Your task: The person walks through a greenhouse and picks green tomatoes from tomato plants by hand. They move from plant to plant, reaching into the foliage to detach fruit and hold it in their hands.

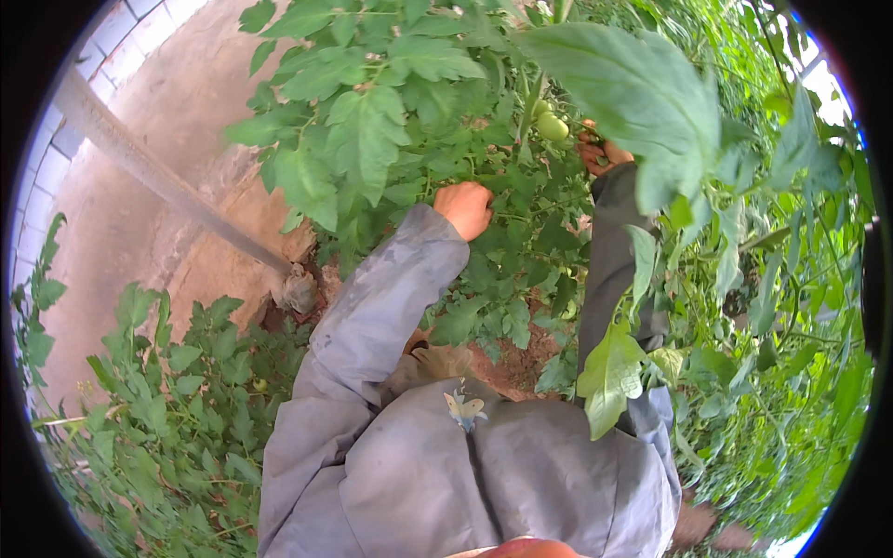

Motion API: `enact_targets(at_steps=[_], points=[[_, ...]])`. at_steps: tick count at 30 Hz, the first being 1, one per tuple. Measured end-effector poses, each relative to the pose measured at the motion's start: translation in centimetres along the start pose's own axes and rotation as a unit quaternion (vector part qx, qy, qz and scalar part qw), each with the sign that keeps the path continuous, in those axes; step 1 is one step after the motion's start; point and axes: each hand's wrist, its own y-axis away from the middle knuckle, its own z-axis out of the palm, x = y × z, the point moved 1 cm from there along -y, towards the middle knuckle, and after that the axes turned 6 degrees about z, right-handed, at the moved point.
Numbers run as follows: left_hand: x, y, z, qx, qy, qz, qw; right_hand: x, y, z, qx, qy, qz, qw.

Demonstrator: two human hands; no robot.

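Observation:
My left hand [464,210] is curled among the leaves of a tomato plant [370,132]. Its fingertips are turned away, so what they touch is hidden. Farther right, my right hand [607,153] reaches into the foliage with bent fingers. A large leaf [628,91] close to the camera hides part of it, and I cannot tell whether it grips a stem. Just left of that hand hangs a green tomato [552,126], with a second green tomato [541,107] partly behind it. Both arms wear grey sleeves.
At left, a slanting pole [174,178] meets a lump at its base [298,289] beside bare ground [150,84]. A pale block wall [52,167] runs along the edge. More plants grow lower left [174,418] and along the right [774,390]. Reddish soil [513,366] shows below my hands.

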Motion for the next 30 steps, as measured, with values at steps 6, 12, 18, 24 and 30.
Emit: enact_targets(at_steps=[6, 12, 18, 24, 30], points=[[0.9, 0.9, -2.2, -0.005, 0.041, 0.006, 0.999, 1.5, 0.5, -1.1, -0.005, -0.012, 0.006, 1.000], [4.8, 6.3, -4.6, 0.095, 0.253, 0.060, 0.961, 10.4, 14.0, 2.2, -0.173, -0.287, 0.101, 0.937], [12.7, 12.7, -1.1, 0.097, 0.240, 0.231, 0.938, 19.1, 28.8, 3.4, -0.137, -0.195, 0.248, 0.939], [14.2, 15.9, 2.8, 0.021, 0.030, 0.162, 0.986, 21.2, 34.0, 1.2, -0.032, -0.138, 0.317, 0.938], [16.8, 14.0, 4.9, -0.008, 0.224, 0.200, 0.954, 23.3, 34.4, -2.3, -0.026, -0.300, 0.268, 0.915]])
